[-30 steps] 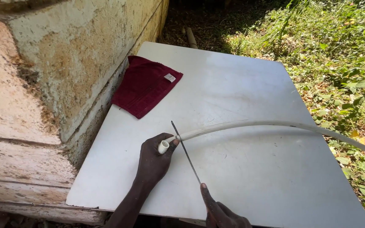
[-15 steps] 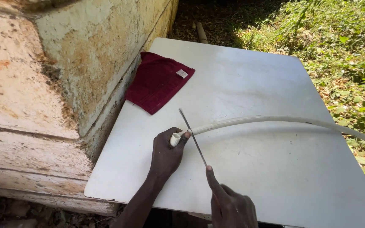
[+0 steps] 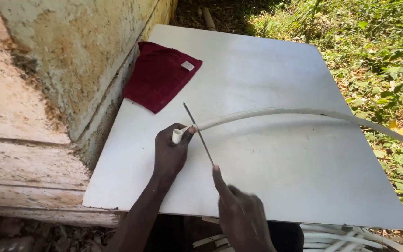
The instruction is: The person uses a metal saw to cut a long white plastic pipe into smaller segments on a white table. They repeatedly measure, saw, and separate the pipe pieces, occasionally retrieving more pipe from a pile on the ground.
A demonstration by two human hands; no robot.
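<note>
Left grip: the left hand [image 3: 170, 151] is closed around the near end of a long white pipe [image 3: 276, 113], thumb and fingers wrapped just behind its cut end, pressing it to the white tabletop [image 3: 267, 186].
Right grip: the right hand [image 3: 241, 217] is closed on the near end of a thin saw blade [image 3: 198, 134], index finger stretched along it; the hand is slightly blurred.
Blade: it crosses the pipe just right of the left thumb, touching it, tilted up and away from the right hand.
Pipe: from the left grip it curves to the right across the table, passes over the right edge and hangs above the grass [image 3: 388, 60].
Near edge: the table's front edge lies just behind both wrists; the left forearm crosses it.
Open room: bare tabletop spreads right of and beyond the 2 grips, under and around the pipe's arc.
Left side: the table's left edge is near the left hand and runs close beside a stained plaster wall [image 3: 61, 65] with a concrete ledge.
Cloth: 1 dark red folded cloth [image 3: 159, 74] lies beyond the left grip, against the table's left edge, apart from blade and pipe.
Below: more white pipes [image 3: 332, 238] show under the front edge, right of the right hand.
In the way: only the cloth lies on the tabletop besides pipe and hands.
</note>
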